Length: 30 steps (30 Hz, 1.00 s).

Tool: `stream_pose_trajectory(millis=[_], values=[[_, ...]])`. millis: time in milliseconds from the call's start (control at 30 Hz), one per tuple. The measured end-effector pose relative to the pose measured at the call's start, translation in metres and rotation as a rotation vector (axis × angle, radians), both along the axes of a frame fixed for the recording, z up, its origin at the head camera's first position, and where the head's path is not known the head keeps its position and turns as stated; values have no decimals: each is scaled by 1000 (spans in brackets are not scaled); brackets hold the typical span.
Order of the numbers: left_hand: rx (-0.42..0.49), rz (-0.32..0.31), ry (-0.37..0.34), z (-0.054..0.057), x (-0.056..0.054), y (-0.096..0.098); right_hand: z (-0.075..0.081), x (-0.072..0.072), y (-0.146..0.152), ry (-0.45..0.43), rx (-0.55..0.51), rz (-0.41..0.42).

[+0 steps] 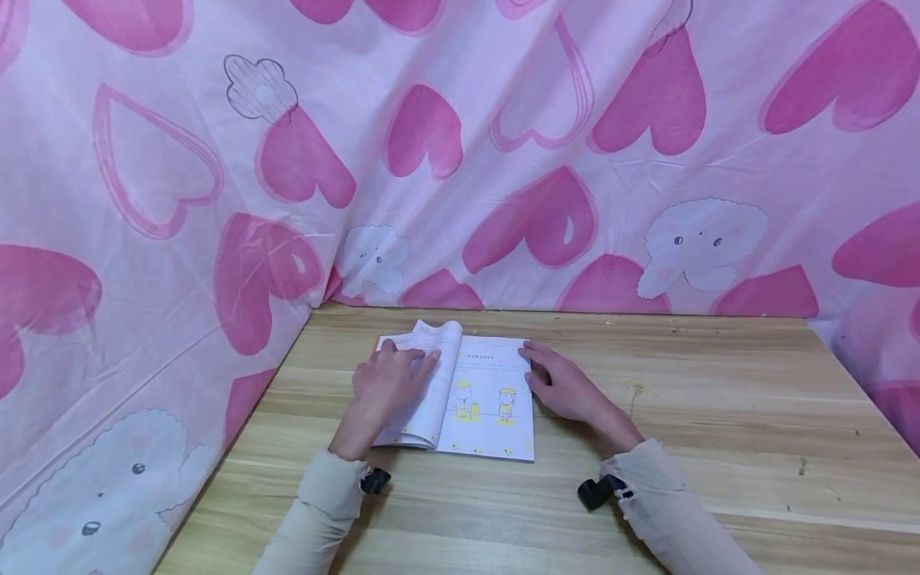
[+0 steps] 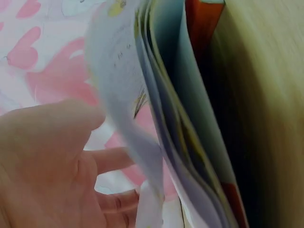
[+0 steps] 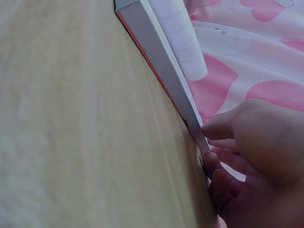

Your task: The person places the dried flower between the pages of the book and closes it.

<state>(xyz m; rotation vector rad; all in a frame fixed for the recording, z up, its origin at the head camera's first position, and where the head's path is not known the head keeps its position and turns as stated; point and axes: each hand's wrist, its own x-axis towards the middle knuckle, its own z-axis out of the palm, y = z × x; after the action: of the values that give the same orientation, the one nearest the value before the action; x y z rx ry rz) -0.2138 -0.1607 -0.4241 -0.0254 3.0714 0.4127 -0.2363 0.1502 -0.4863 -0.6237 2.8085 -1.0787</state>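
"So, where does the book (image 1: 477, 435) lie?"

"Open on the counter (image 1: 719, 415), its right-hand page facing up. Two cartoon figures (image 1: 506, 403) with yellow tops to their heads are printed there, beneath lines of text too small to read."

"And on the left half of the book?"

"Several loose pages (image 1: 444, 391) curl up beside the fold. The left hand (image 1: 391, 379) rests over them, its thumb reaching toward the curl. Its fingers (image 2: 114, 160) are spread, with gaps between them. The left wrist view hides the fingertips behind a blurred sheet, so I cannot tell how firmly they press. An orange-red cover (image 2: 203, 23) shows past the pages in that view."

"What about the other edge?"

"The right hand (image 1: 564, 387) is at the right edge of the book, toward its far corner. In the right wrist view the thumb (image 3: 218, 126) lies on the page side and bent fingers sit against the cover side, so they pinch the book's edge between them."

"Anything around it?"

"Yes, beyond the book and off to its left hangs a pink cloth (image 1: 517, 184) printed with hearts and fluffy white faces. On the near side of the book, two forearms come in wearing pale sleeves (image 1: 668, 503), each with a black device (image 1: 598, 492) at the wrist."
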Motion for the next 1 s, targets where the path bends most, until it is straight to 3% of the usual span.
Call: stream_pose_trajectory(millis=[300,567,633,833,900,1000], values=[[-31,37,-13,0,7,2,2,2,1,1,-5,-1],[-130,30,-30,-5,4,4,4,3,1,2,-8,-4],[-151,-6,-15,-6,3,5,4,3,1,2,-8,-6],[-89,-243,147,-15,0,10,4,4,0,0,-8,-11],[-51,-265,160,-18,1,12,4,4,-1,-3,-10,-11],[-30,-244,137,-20,2,13,4,5,-2,-3,-9,-9]])
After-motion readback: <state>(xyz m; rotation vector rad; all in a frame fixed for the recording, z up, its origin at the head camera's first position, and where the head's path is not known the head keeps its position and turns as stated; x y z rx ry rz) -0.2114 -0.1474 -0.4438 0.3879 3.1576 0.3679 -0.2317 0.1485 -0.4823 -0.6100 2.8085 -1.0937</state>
